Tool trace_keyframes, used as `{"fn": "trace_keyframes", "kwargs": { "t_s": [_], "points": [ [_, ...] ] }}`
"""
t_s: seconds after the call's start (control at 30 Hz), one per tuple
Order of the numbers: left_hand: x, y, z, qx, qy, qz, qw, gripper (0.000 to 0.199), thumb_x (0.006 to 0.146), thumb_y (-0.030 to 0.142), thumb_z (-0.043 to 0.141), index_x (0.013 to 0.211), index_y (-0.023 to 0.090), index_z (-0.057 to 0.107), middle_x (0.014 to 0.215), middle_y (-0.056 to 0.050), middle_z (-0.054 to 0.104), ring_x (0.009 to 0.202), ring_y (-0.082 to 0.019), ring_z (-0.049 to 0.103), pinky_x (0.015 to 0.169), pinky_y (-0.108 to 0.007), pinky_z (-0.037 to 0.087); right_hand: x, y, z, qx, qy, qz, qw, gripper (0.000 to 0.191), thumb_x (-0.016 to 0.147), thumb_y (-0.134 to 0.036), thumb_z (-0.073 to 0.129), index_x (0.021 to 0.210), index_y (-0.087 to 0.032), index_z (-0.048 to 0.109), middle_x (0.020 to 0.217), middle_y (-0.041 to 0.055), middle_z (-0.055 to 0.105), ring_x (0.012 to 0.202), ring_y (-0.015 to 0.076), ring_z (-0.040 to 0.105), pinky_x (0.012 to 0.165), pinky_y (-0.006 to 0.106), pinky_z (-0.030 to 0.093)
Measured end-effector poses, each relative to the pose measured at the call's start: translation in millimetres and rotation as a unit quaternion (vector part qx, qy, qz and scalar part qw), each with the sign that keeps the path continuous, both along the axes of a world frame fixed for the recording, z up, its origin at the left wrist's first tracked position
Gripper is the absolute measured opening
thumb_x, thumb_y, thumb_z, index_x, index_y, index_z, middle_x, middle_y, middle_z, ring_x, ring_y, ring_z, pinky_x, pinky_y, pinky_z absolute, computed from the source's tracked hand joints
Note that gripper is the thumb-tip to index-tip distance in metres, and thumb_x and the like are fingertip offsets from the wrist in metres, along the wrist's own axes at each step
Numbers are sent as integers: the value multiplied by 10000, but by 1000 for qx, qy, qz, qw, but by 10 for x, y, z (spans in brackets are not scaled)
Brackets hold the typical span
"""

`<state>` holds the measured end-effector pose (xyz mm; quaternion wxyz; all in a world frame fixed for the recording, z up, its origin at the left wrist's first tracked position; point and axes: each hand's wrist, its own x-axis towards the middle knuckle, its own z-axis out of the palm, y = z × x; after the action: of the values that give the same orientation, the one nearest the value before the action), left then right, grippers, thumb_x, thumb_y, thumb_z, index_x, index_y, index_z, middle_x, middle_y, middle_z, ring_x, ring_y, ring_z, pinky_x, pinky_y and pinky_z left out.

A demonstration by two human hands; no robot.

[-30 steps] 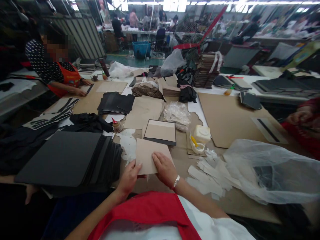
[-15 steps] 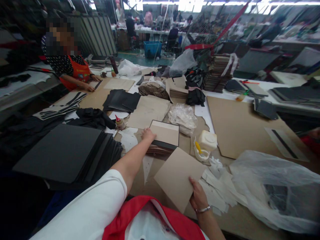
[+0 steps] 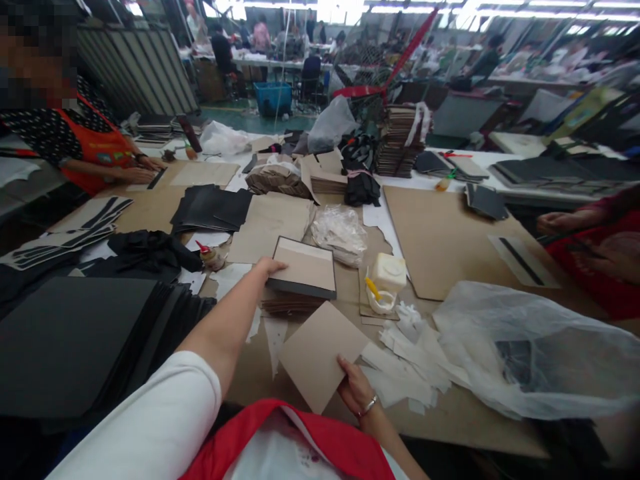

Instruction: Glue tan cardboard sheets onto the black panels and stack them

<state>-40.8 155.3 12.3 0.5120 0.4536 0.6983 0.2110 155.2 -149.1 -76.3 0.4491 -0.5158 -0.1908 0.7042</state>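
My right hand [image 3: 356,385] is closed on a beige cardboard sheet [image 3: 323,353], thumb on top and fingers underneath. The sheet is turned cornerwise in front of my red apron. At the stack in the middle of the table, my left hand [image 3: 271,265] grips the left edge of a black-bordered board [image 3: 307,268]. That board carries a beige face with a paler strip along its far side. Beneath it lies a stack of brown boards [image 3: 293,305]. My left fingers are partly hidden at the board's edge.
A white glue container [image 3: 390,273] with a yellow-handled brush stands right of the stack, near paper scraps [image 3: 400,367] and a clear plastic bag [image 3: 540,347]. Black boards [image 3: 75,333] are piled at left beside a red-capped bottle [image 3: 213,259]. Co-workers stand at both sides.
The view has swung right, so the table things appear further left. Both hands keep their holds. More of the co-worker at right shows, with hands in sight.
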Motion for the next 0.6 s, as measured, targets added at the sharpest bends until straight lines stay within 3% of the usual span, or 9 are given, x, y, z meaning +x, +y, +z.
{"fn": "trace_keyframes", "kwargs": {
  "t_s": [0.1,0.23,0.4,0.5,0.6],
  "points": [
    [4,-41,220,3,-127,-24,992,342,519,226,830,780,116,638,810,-139,712,864,-299,668,766,-418,545,-27,3,114,-13,15,-7,1000,354,587,-571,630,860,-347,651,1029,-7,709,1121,319,575,858,531,482],
    [-89,10,625,52,-234,-9,971,418,556,184,806,921,113,617,802,-88,704,812,-254,675,788,-440,547,-131,102,278,-16,36,10,999,384,568,-550,678,876,-323,648,1001,9,715,1101,319,588,878,523,480],
    [-365,-8,1133,185,-366,7,912,480,617,192,767,1047,116,566,926,-77,692,913,-252,656,883,-504,504,-372,669,485,-18,83,-70,994,314,645,-432,694,878,-246,592,916,13,718,1002,244,632,898,409,496],
    [-511,-158,1262,232,-381,35,894,460,693,235,724,1101,125,544,1013,-81,681,974,-240,642,928,-480,484,-550,1158,617,-21,39,-115,992,141,855,-317,520,943,-207,509,849,-8,695,902,127,634,860,286,487],
    [-596,-393,1184,242,-371,62,894,447,739,261,695,1136,138,531,1046,-69,679,1004,-225,632,938,-438,485,-717,1570,613,-49,22,-78,995,140,939,-278,405,913,-167,487,714,-25,647,746,67,617,798,246,485]
  ]
}}
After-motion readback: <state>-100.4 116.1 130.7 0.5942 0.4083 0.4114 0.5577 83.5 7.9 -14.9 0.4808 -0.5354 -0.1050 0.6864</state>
